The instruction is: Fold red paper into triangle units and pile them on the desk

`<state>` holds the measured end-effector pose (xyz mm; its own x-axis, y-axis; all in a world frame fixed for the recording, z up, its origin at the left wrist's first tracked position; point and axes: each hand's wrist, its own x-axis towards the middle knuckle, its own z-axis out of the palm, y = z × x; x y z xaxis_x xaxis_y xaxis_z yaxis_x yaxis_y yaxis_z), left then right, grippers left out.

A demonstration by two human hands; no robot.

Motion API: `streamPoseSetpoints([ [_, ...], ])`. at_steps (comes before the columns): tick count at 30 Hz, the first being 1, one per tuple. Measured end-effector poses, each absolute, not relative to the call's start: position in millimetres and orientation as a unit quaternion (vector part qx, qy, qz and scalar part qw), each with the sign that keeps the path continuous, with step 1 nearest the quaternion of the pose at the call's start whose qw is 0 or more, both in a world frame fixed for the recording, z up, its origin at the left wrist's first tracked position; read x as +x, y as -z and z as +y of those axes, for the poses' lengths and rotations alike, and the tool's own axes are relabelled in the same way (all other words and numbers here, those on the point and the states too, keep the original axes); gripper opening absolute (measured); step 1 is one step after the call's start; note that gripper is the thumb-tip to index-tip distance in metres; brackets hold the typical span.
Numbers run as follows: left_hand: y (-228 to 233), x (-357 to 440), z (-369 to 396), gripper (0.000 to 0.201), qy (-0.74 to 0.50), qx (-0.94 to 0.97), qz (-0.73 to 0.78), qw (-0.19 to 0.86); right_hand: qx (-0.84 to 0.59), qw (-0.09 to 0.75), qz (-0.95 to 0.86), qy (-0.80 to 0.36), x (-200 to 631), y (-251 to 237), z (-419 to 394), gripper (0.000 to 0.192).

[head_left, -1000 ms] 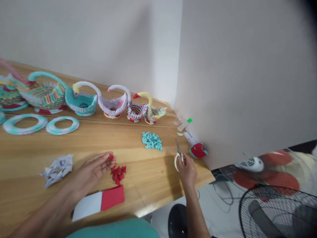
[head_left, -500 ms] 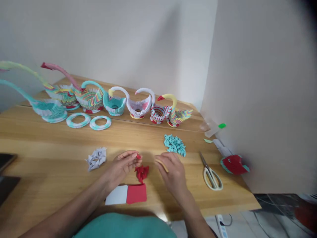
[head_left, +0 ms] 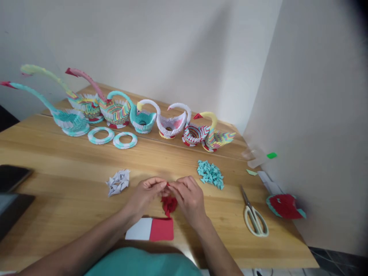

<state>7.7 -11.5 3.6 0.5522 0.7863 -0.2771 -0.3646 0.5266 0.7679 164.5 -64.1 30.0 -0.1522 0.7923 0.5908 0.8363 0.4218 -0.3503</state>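
My left hand [head_left: 148,195] pinches a small folded red paper piece [head_left: 167,184] between thumb and fingertips. From the other side, my right hand [head_left: 189,197] is closed with its fingertips against the same piece. Fingers hide most of it. Just below both hands lies a small pile of red folded paper pieces [head_left: 169,207]. Nearer to me are a red paper stack [head_left: 162,229] and a white paper stack [head_left: 139,229], side by side. White folded pieces [head_left: 118,183] lie left of my hands, and a heap of teal folded pieces [head_left: 210,174] lies beyond the right one.
Several folded-paper swans [head_left: 142,119] line the back of the wooden table [head_left: 71,165], with two paper rings [head_left: 125,140] before them. Scissors [head_left: 254,216] lie at right, near a red and teal paper object [head_left: 286,206]. A dark phone-like slab [head_left: 13,177] rests at left.
My right hand has moved left to meet the left hand at the red piece. A tan strip seen in the right hand earlier is now hidden. The camera view has shifted.
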Motion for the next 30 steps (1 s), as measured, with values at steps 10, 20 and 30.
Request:
streamPoseSetpoints([
  [10, -3.8, -0.4, -8.8, 0.015, -0.415, 0.692, 0.338, 0.484, -0.522, 0.416, -0.743, -0.03, 170.1, -24.5, -63.8, 0.01],
  [20, -13.5, -5.7, -9.1, 0.019, -0.442, 0.808, 0.29, 0.259, -0.523, 0.434, -0.732, -0.054, 170.8, -21.6, -61.5, 0.011],
  [30, -11.9, 1.7, -14.9, 0.015, -0.456, 0.662, 0.315, 0.504, -0.54, 0.525, -0.629, -0.191, 158.3, -15.5, -63.2, 0.006],
])
